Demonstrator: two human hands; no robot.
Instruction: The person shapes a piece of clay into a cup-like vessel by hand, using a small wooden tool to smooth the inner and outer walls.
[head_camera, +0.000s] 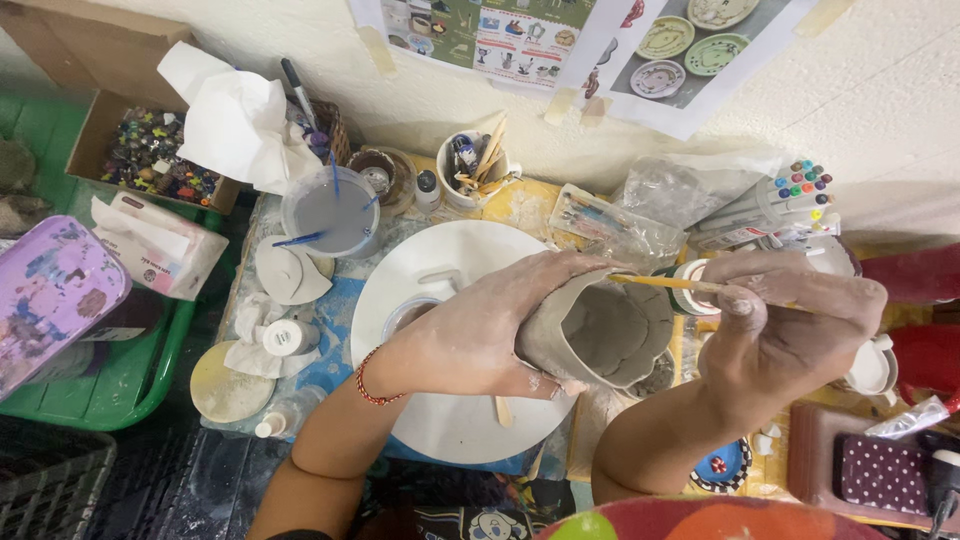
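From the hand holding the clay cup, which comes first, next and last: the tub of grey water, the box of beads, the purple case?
Measured from the left hand, which grips the grey clay cup, in the head view:
1. Tub of grey water, up and to the left, by the white round board.
2. Box of beads, farther up-left, near the wall.
3. Purple case, far left, in the green tray.

Clay cup (610, 335) in left hand (470, 335)

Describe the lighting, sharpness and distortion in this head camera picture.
Head view: soft, even light with no harsh glare; the left hand, clay cup and right hand holding the brush are sharp; straight edges bow near the corners, a wide-angle effect.
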